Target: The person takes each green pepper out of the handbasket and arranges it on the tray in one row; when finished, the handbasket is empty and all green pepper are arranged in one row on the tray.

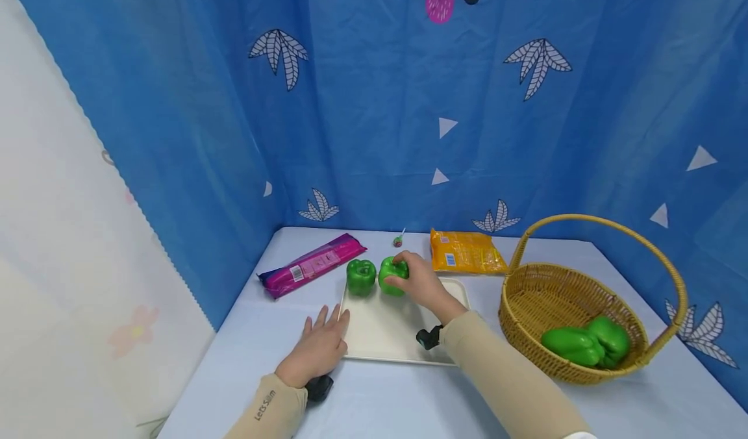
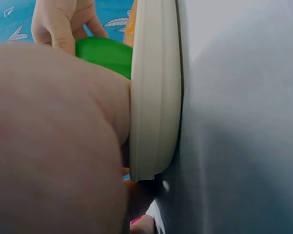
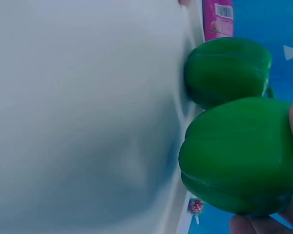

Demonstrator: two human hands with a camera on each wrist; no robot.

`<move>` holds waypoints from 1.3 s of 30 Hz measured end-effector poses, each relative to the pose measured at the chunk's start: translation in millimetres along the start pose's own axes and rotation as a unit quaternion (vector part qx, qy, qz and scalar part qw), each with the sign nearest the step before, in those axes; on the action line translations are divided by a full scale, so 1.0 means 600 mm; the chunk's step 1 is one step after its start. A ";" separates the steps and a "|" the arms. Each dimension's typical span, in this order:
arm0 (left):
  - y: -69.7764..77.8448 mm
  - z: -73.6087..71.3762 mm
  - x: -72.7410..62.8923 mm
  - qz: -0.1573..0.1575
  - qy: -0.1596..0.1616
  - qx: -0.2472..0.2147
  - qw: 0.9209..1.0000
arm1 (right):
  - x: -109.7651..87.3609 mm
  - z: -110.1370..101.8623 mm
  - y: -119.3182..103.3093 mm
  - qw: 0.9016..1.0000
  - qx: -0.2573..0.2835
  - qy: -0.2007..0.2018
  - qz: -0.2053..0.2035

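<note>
My right hand (image 1: 425,284) grips a green bell pepper (image 1: 388,279) over the far part of a cream tray (image 1: 380,328). In the right wrist view the thumb and fingertips hold the stem end of this pepper (image 3: 239,156). Just left of it, at the tray's far left corner, stands another green bell pepper (image 1: 361,276). My left hand (image 1: 315,348) lies at the tray's left edge, fingers extended. The left wrist view shows that hand (image 2: 53,136) against the tray rim (image 2: 156,97); its fingertips are partly hidden.
To the right stands a wicker basket (image 1: 537,289) with a tall handle, holding green bell peppers (image 1: 573,346). Behind the tray lie a pink packet (image 1: 315,263), a small lollipop (image 1: 398,240) and an orange packet (image 1: 467,254). A blue curtain (image 1: 374,134) hangs behind the table.
</note>
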State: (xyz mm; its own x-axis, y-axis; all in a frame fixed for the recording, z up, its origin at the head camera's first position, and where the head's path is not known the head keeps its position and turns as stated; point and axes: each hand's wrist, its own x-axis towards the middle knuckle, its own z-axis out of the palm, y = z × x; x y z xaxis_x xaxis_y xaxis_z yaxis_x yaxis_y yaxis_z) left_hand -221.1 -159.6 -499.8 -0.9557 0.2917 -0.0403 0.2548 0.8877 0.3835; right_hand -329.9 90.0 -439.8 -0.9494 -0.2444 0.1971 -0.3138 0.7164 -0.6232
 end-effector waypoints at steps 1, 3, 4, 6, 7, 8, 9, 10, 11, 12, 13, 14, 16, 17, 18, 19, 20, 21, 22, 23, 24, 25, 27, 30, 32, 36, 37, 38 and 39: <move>0.001 0.000 0.001 0.001 -0.001 -0.001 1.000 | 0.001 0.001 0.001 1.000 -0.004 0.001 0.001; 0.003 -0.001 0.002 0.003 -0.002 0.000 1.000 | 0.002 0.003 0.003 1.000 -0.008 0.005 0.003; 0.004 -0.001 0.002 0.004 -0.002 0.000 1.000 | 0.001 0.004 0.005 1.000 -0.008 0.006 0.003; 0.006 -0.002 0.003 0.007 -0.003 0.002 1.000 | 0.000 0.007 0.009 1.000 -0.001 0.009 0.003; 0.006 -0.002 0.004 0.008 -0.003 0.003 1.000 | 0.000 0.009 0.010 1.000 0.005 0.010 0.001; 0.006 -0.002 0.004 0.008 -0.002 0.005 1.000 | 0.000 0.011 0.012 1.000 0.010 0.009 -0.002; 0.006 -0.002 0.005 0.009 -0.001 0.006 1.000 | 0.000 0.013 0.014 1.000 0.015 0.007 -0.004; 0.006 -0.001 0.005 0.009 0.000 0.006 1.000 | 0.000 0.015 0.015 1.000 0.022 0.007 -0.007; 0.006 -0.001 0.006 0.010 0.000 0.005 1.000 | 0.000 0.017 0.016 0.999 0.029 0.008 -0.010; 0.006 -0.001 0.006 0.011 0.001 0.005 1.000 | 0.000 0.018 0.017 0.999 0.034 0.009 -0.012; 0.006 0.000 0.007 0.013 0.001 0.003 1.000 | -0.001 0.019 0.018 0.999 0.036 0.009 -0.013; 0.006 0.001 0.007 0.013 0.001 0.001 1.000 | -0.001 0.020 0.018 0.999 0.038 0.010 -0.016; 0.006 0.002 0.006 0.012 0.001 0.001 1.000 | -0.002 0.020 0.019 0.999 0.036 0.010 -0.021; 0.006 0.003 0.006 0.012 0.001 0.002 1.000 | -0.002 0.021 0.019 0.999 0.035 0.009 -0.022; 0.005 0.004 0.005 0.012 0.002 0.003 1.000 | -0.003 0.020 0.019 0.999 0.032 0.008 -0.024; 0.005 0.005 0.005 0.012 0.003 0.003 1.000 | -0.003 0.020 0.019 0.999 0.031 0.006 -0.025; 0.004 0.006 0.005 0.011 0.004 0.004 1.000 | -0.003 0.020 0.019 0.999 0.031 0.004 -0.026; 0.004 0.006 0.005 0.011 0.004 0.005 1.000 | -0.004 0.019 0.019 0.999 0.030 0.002 -0.026; 0.005 0.006 0.005 0.012 0.004 0.005 1.000 | -0.005 0.019 0.019 0.999 0.028 0.000 -0.025; 0.004 0.007 0.005 0.012 0.004 0.006 1.000 | -0.005 0.018 0.020 0.999 0.027 -0.002 -0.024; 0.005 0.007 0.005 0.014 0.005 0.004 1.000 | -0.006 0.017 0.020 0.999 0.026 -0.003 -0.022; 0.005 0.007 0.005 0.015 0.005 0.003 1.000 | -0.007 0.016 0.020 0.999 0.026 -0.006 -0.019; 0.006 0.007 0.004 0.016 0.005 0.004 1.000 | -0.009 0.014 0.020 0.999 0.026 -0.011 -0.016; 0.007 0.008 0.004 0.019 0.007 0.000 1.000 | -0.014 0.006 0.021 0.999 0.033 -0.016 -0.013; 0.007 0.009 0.003 0.018 0.004 -0.002 1.000 | -0.019 -0.002 0.020 0.999 0.038 -0.023 -0.012; 0.001 0.008 0.003 0.009 0.000 0.002 1.000 | -0.034 -0.032 0.016 0.999 0.043 -0.027 -0.012; -0.001 0.006 0.003 0.006 0.000 0.004 1.000 | -0.037 -0.042 0.017 0.999 0.044 -0.019 -0.019; -0.003 0.005 0.003 0.004 0.000 0.005 1.000 | -0.041 -0.055 0.017 0.999 0.048 -0.008 -0.024; -0.005 0.003 0.004 0.002 0.000 0.005 1.000 | -0.046 -0.071 0.017 0.998 0.051 0.006 -0.029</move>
State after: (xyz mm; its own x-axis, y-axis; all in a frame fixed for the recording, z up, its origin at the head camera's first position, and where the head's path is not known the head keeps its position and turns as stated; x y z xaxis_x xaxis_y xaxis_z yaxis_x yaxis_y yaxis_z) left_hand -223.6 -161.0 -502.8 -0.9547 0.2950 -0.0384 0.2600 0.8901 0.3744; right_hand -307.3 132.0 -419.6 -0.9303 -0.2741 0.2439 -0.3653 0.6305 -0.6849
